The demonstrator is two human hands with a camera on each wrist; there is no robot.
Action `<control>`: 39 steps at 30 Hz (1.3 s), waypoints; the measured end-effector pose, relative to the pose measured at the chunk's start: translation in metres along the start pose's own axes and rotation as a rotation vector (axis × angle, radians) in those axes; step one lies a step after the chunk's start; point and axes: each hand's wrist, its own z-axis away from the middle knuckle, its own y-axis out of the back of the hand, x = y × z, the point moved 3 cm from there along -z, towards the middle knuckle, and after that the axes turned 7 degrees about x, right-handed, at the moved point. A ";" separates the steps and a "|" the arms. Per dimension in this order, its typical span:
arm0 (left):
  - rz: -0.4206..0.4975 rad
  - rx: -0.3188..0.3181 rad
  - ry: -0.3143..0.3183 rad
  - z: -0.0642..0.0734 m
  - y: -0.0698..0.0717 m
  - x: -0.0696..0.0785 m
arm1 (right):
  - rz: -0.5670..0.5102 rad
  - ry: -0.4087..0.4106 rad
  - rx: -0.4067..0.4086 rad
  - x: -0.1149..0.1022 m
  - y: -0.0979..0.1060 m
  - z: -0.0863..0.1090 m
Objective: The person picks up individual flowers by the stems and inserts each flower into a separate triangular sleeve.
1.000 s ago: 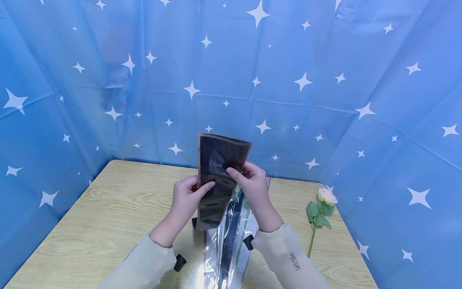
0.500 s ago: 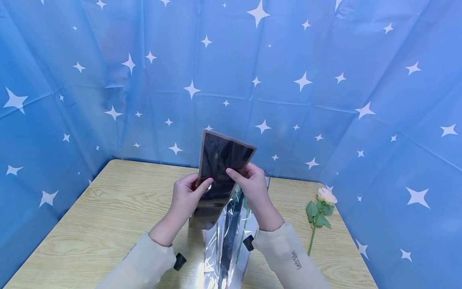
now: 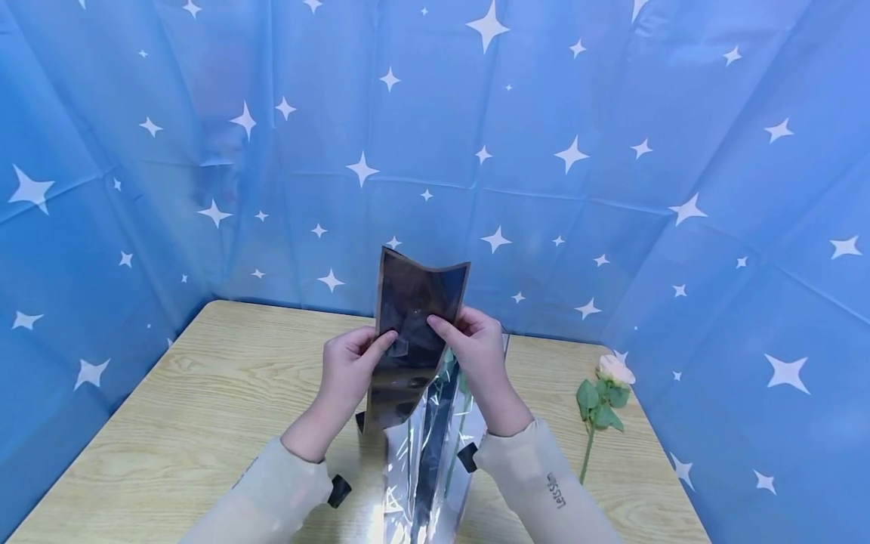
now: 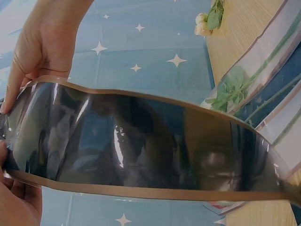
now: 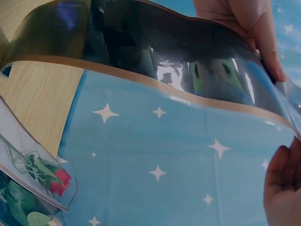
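A dark, glossy, see-through plastic wrapping sheet (image 3: 414, 291) with a brown border stands raised over the table, its upper part bent. My left hand (image 3: 348, 366) pinches its left edge, thumb on the near face and fingers behind. On the right edge my right hand (image 3: 476, 347) grips the sheet the same way, slightly higher. Beneath it lies a clear plastic flower sleeve (image 3: 408, 483) with a dark blue strip and green stems inside. The right wrist view shows a red rose (image 5: 60, 182) in the sleeve's end.
A pale pink rose (image 3: 615, 369) with green leaves lies at the right of the wooden table (image 3: 224, 378). Blue cloth (image 3: 435, 136) with white stars hangs behind and on both sides. Black straps (image 3: 338, 492) show near both sleeves.
The sheet's top tilted to the right, then swung back left and now dips in the middle. The left thumb has slid slightly up and left; the right hand stays nearly still.
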 end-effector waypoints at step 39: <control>0.066 -0.040 0.040 -0.005 -0.008 -0.011 | 0.027 0.037 -0.060 -0.002 -0.003 0.004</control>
